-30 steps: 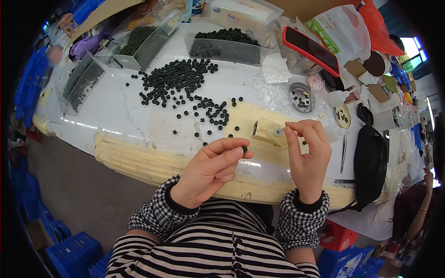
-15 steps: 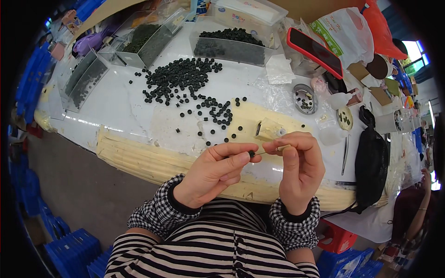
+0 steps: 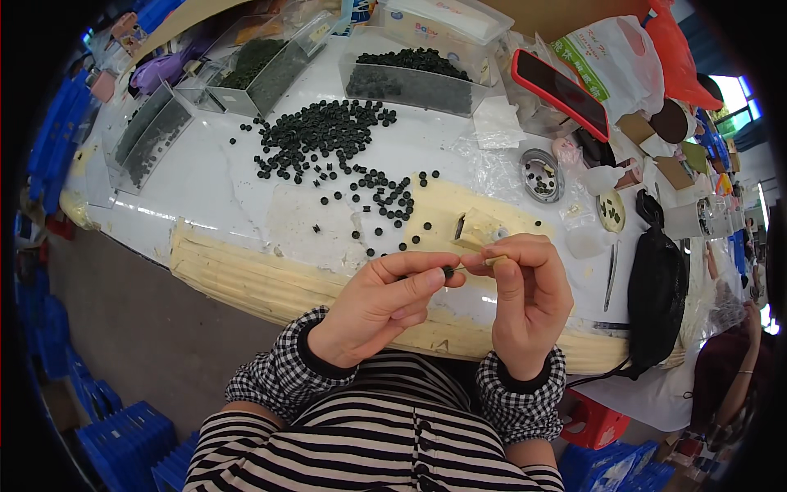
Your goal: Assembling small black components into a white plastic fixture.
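Note:
My left hand [image 3: 379,302] pinches a small black round part [image 3: 448,271] between thumb and fingers, just above the front edge of the table. Close to its right, my right hand [image 3: 531,303] grips a thin pin-like tool with a pale end [image 3: 496,261], its shaft pointing toward the black part. Whether the tip has entered the part cannot be made out. Just beyond my fingers stands a small cream-coloured block [image 3: 482,232] with a dark slot. Many matching black parts lie in a loose pile [image 3: 316,135], with several stragglers [image 3: 392,197] nearer my left hand.
Clear bins of black parts [image 3: 410,74] line the back. A red-cased phone [image 3: 561,94] rests at the back right. Tweezers [image 3: 611,275] and a black pouch [image 3: 658,283] lie right, beside a round dish [image 3: 541,175]. Padded yellow edging [image 3: 246,275] borders the table.
My right fingers have come slightly closer to the left ones, so less of the thin shaft shows. Both hands keep their holds, and the table shifts slightly in the view.

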Demonstrator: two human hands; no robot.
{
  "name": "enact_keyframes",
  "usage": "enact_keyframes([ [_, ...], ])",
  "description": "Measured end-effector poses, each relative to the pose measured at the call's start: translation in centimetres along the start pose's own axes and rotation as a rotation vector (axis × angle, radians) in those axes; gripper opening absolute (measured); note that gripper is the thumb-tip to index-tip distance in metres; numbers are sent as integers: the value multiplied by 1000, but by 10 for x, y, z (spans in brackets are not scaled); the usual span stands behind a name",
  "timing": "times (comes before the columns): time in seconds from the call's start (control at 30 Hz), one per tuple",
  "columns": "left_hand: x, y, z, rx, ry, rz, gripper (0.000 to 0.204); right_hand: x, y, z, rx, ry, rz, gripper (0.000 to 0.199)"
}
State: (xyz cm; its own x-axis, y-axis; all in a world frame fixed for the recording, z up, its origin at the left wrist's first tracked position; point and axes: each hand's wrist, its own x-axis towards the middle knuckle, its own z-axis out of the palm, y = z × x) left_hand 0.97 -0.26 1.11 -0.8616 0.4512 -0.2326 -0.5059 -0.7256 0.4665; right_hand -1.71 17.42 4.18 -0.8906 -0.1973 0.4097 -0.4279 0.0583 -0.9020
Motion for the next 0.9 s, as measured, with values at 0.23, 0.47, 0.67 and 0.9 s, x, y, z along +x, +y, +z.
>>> enact_keyframes([
  [0.23, -1, 0, 0, -1, 28, 12, 24, 4, -1, -5, -27, 243, -10, 8],
  [0.47, 0, -2, -1, 141, 76, 179, 22, 14, 15, -26, -734, 226, -230, 6],
  [0.67, -1, -1, 5, 467, 191, 392, 20, 11, 20, -25, -847, 162, -227, 19],
  [0.9, 2, -3, -1, 645, 205, 523, 21, -15, -2, -7, -596, 71, -221, 34],
])
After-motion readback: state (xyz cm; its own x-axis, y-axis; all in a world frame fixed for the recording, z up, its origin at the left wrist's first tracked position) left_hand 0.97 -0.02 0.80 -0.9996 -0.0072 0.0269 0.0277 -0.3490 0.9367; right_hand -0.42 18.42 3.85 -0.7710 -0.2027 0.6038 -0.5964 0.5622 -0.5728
